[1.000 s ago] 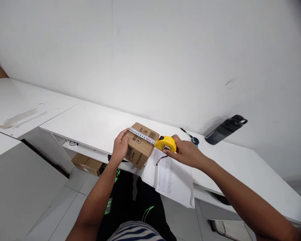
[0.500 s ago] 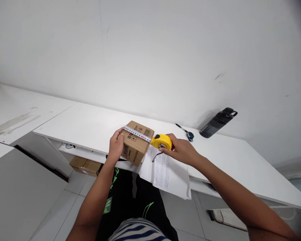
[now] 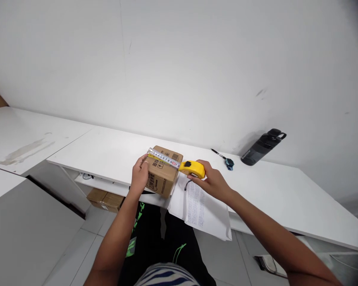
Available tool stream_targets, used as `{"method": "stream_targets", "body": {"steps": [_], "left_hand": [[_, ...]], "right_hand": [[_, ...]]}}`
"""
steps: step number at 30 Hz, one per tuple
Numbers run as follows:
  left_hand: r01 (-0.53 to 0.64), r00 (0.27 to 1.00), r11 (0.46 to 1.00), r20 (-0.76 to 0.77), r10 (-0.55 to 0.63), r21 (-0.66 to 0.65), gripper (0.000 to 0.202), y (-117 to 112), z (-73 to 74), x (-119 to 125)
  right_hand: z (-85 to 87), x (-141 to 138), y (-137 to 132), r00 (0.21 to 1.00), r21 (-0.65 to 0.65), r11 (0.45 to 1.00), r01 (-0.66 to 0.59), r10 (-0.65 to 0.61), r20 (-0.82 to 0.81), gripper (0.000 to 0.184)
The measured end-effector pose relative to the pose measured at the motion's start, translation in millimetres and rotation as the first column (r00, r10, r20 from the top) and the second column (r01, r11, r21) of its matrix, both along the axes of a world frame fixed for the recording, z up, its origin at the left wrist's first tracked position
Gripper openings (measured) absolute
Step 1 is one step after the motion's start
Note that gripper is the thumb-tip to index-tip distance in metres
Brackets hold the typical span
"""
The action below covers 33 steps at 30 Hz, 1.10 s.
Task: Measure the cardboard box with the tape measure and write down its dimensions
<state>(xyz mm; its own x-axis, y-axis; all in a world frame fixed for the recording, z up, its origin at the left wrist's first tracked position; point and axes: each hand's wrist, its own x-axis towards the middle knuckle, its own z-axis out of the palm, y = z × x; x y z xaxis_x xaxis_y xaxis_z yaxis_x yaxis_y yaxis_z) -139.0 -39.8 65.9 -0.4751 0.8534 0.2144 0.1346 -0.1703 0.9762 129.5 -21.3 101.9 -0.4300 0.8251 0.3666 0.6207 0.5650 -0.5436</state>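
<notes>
I hold a tape measure (image 3: 193, 169) across a carton (image 3: 163, 174).
The carton sits mid-frame at the tabletop's (image 3: 116, 143) near edge, its left end gripped by my left hand (image 3: 140, 175), thumb and fingers closed on it; right of centre, my right hand's (image 3: 215, 182) fingers wrap the yellow case, above papers (image 3: 209, 216) lower in the frame.

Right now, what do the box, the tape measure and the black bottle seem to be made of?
Box: matte brown cardboard, judging by its printed tan faces.
Tape measure: rounded and evenly yellow, so probably smooth plastic outside; its thin, shiny, numbered blade is likely metal.
Black bottle: smooth dark sides suggest plastic, though coated metal is possible.
</notes>
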Motion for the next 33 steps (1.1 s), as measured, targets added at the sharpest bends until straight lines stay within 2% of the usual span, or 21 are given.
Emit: {"method": "stream_targets", "body": {"steps": [2,5,8,10,11,12,13,14,15,17,19,20,21,22,25,26,27,28,29,30,33], "left_hand": [[-0.011,1.0,1.0,-0.009,0.011,-0.007,0.039,-0.5,1.1,0.7],[-0.021,1.0,0.999,-0.017,0.02,-0.028,0.039,1.2,4.1,1.9],[-0.106,0.988,0.994,-0.11,0.108,0.02,0.042,-4.5,8.2,6.0],[-0.216,0.931,0.957,-0.254,0.261,0.193,0.047,-19.2,8.3,11.2],[-0.239,0.883,0.917,-0.32,0.342,0.319,0.048,-30.1,6.6,14.6],[-0.228,0.849,0.87,-0.349,0.398,0.436,0.045,-42.5,3.5,18.4],[-0.168,0.842,0.834,-0.363,0.399,0.526,0.04,-55.6,-0.8,23.1],[-0.074,0.863,0.811,-0.37,0.344,0.58,0.033,-68.4,-6.0,28.9],[0.077,0.894,0.828,-0.407,0.19,0.556,0.029,-79.8,-11.6,36.2],[0.403,0.871,0.852,-0.427,-0.245,0.333,0.041,-95.2,-22.3,55.0],[0.633,0.758,0.772,-0.252,-0.602,0.06,0.064,-98.3,-30.2,76.3],[0.69,0.715,0.723,-0.117,-0.689,-0.034,0.071,-95.5,-32.9,86.1],[0.713,0.699,0.695,0.013,-0.715,-0.087,0.072,-90.3,-34.5,94.3],[0.707,0.707,0.699,0.117,-0.698,-0.102,0.068,-83.6,-35.1,100.8],[0.603,0.785,0.796,0.219,-0.58,-0.056,0.05,-60.1,-30.9,112.6],[0.585,0.799,0.81,0.196,-0.568,-0.038,0.048,-52.5,-28.5,116.1],[0.59,0.8,0.807,0.159,-0.579,-0.031,0.047,-45.1,-26.2,120.3],[0.612,0.788,0.79,0.113,-0.605,-0.038,0.046,-37.9,-24.8,125.2],[0.642,0.767,0.765,0.067,-0.638,-0.057,0.046,-30.9,-24.4,130.8],[0.67,0.742,0.738,0.025,-0.67,-0.08,0.046,-23.9,-25.4,136.5],[0.704,0.685,0.691,-0.097,-0.722,-0.164,0.045,-3.9,-35.1,148.1]], "right_hand": [[-12.3,-0.1,-5.3,0.981,0.054,0.997,0.06,-0.049,-0.188,0.054],[-31.0,2.1,-21.6,0.868,0.091,0.977,0.195,-0.129,-0.48,0.055],[-47.1,9.2,-46.6,0.713,-0.027,0.958,0.286,-0.231,-0.663,0.056],[-57.7,14.2,-65.5,0.626,-0.199,0.948,0.247,-0.313,-0.714,0.054],[-63.6,15.4,-74.6,0.588,-0.288,0.937,0.196,-0.348,-0.73,0.053],[-70.1,15.2,-83.3,0.547,-0.364,0.922,0.134,-0.376,-0.748,0.051],[-77.1,13.3,-91.4,0.5,-0.419,0.905,0.072,-0.396,-0.77,0.05],[-84.2,9.7,-98.8,0.452,-0.453,0.892,0.014,-0.41,-0.793,0.051],[-91.2,4.5,-105.5,0.404,-0.469,0.882,-0.033,-0.418,-0.814,0.052],[-102.5,-8.9,-116.9,0.349,-0.481,0.87,-0.111,-0.419,-0.838,0.055],[-107.8,-20.9,-124.3,0.382,-0.464,0.87,-0.169,-0.376,-0.844,0.059],[-107.7,-24.0,-125.2,0.432,-0.442,0.875,-0.196,-0.328,-0.84,0.06],[-105.8,-24.1,-123.4,0.501,-0.41,0.884,-0.226,-0.256,-0.827,0.063],[-102.4,-20.8,-118.0,0.58,-0.37,0.889,-0.269,-0.157,-0.799,0.066],[-85.7,7.3,-76.4,0.791,-0.295,0.881,-0.369,0.132,-0.597,0.082],[-79.2,20.1,-54.4,0.849,-0.29,0.904,-0.314,0.13,-0.512,0.088],[-72.9,32.8,-29.6,0.916,-0.28,0.947,-0.155,0.031,-0.4,0.085],[-67.1,44.3,-3.3,0.963,-0.259,0.965,0.049,-0.114,-0.243,0.074],[-62.2,54.1,23.2,0.969,-0.205,0.951,0.231,-0.243,-0.036,0.061],[-58.7,61.7,48.4,0.929,-0.133,0.929,0.346,-0.319,0.19,0.052],[-57.5,73.1,106.2,0.877,-0.105,0.921,0.375,-0.315,0.363,0.046]]}}
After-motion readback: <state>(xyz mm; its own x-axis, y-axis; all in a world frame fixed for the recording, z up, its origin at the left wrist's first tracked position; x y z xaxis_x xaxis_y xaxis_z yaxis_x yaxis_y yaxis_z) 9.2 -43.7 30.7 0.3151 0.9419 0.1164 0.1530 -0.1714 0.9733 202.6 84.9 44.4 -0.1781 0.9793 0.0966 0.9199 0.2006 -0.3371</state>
